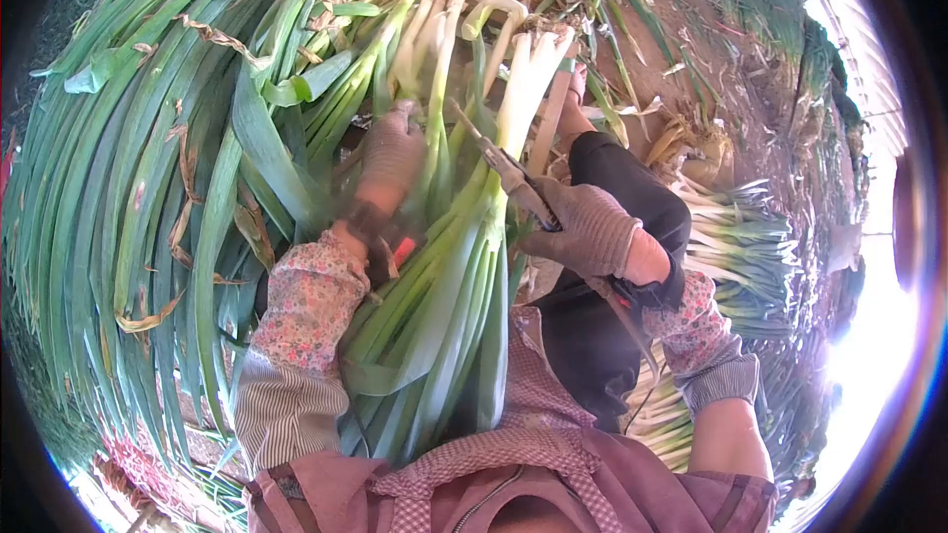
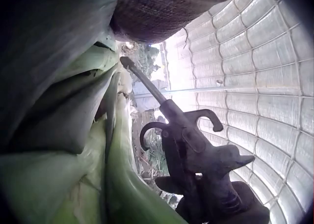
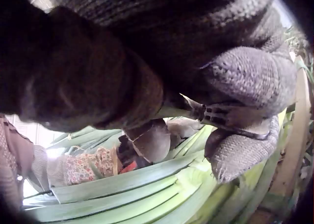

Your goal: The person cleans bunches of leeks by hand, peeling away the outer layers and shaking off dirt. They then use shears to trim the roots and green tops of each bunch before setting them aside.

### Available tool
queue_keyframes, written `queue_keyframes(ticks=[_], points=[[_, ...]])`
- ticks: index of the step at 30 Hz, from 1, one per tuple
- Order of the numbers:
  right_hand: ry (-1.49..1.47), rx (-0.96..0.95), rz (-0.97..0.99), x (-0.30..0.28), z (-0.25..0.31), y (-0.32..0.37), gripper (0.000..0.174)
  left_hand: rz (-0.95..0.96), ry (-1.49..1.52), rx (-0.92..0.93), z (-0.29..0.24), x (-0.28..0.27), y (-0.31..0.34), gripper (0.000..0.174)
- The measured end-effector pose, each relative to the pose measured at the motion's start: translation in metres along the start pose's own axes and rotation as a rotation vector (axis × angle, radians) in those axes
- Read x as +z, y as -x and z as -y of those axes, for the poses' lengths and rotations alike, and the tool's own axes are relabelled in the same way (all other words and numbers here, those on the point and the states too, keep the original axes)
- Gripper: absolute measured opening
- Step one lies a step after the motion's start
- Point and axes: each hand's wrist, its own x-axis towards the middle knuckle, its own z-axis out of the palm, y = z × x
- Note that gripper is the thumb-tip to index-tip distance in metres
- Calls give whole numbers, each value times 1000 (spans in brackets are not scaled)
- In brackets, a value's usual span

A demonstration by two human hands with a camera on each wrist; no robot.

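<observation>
Right hand (image 1: 588, 227), in a ribbed knit glove, grasps the nozzle gun (image 1: 518, 183); left hand (image 1: 390, 153), same sort of glove, is at the pale stalks, but I can't tell if its fingers are curled round any. Leek bundle (image 1: 434, 311) lies across the person's front, between the arms; leaves flat, smooth, strappy and green, shanks white and rounded; larger leek heap (image 1: 118, 188) to the left, long arching blades with dry, papery tan strips; shorter white-stemmed leeks (image 1: 736, 252) on the right; floral cloth sleeve (image 1: 321, 291) over striped fabric.

Head view gives the overall layout, but the gun is small there; left wrist view shows its slim straight tube, hooked top and curved trigger-like part, plus ribbed translucent sheeting (image 2: 260, 101) behind; right wrist view shows the coarse glove weave close up and a flat, wood-coloured strip (image 3: 289, 140) beside the leaves; lens edges dark.
</observation>
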Motion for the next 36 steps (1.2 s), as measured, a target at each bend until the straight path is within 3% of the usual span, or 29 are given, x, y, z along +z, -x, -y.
queue_keyframes(ticks=[2,5,11,13,15,17,21,22,28,32,36], points=[[-30,18,-4,-4,6,0,46,-53,-59,15,2,2,1,34],[-21,27,-27,-1,4,2,48,52,211,-100,-1,-4,-1,56],[14,80,-65,-9,3,3,53,131,279,67,-4,-9,0,75],[-12,143,-110,-21,2,-6,57,165,285,91,-13,-13,3,76],[12,40,-243,-14,-34,-30,62,243,345,93,-17,-13,3,77],[35,62,-302,-24,-48,-50,67,365,462,73,-19,-8,3,79],[-8,225,-208,-48,-46,-76,64,365,124,268,-29,-5,8,81],[-22,189,-231,-47,-47,-79,55,357,88,300,-32,-5,11,80],[43,226,-288,-46,-72,-106,69,667,-187,248,-68,-7,15,73],[-185,327,-283,-60,-71,-95,59,563,-91,246,-48,3,17,72],[-105,320,-313,-45,-90,-90,53,543,-64,251,-40,4,17,72]])
